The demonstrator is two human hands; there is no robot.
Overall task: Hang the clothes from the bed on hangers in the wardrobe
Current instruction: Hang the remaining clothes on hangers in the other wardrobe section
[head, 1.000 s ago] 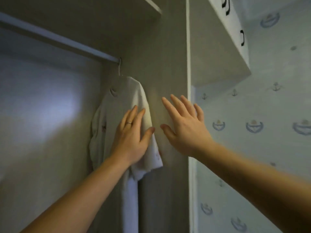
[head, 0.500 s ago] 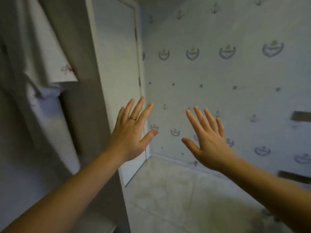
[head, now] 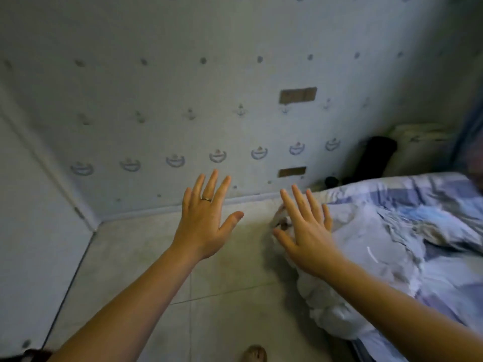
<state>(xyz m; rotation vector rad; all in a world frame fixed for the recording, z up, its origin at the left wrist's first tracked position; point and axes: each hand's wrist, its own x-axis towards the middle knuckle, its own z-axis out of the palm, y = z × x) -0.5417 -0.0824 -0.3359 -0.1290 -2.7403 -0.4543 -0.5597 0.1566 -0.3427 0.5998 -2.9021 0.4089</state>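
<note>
evidently work remains: left hand (head: pixel 206 218) and right hand (head: pixel 307 231), fingers spread and empty, stretch toward clothes (head: pixel 366 267) heaped on the bed (head: pixel 431 194), not yet picked up.

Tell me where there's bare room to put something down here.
Bare: the tiled floor between the wall skirting and the bed. Crowded: the bed's near edge, heaped with pale clothes by the right hand.

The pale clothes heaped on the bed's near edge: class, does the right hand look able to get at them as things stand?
Probably yes. The right hand, open with fingers spread, is over the pale clothes at the edge of the bed, and nothing shows between them. Whether it touches them cannot be told.
</note>
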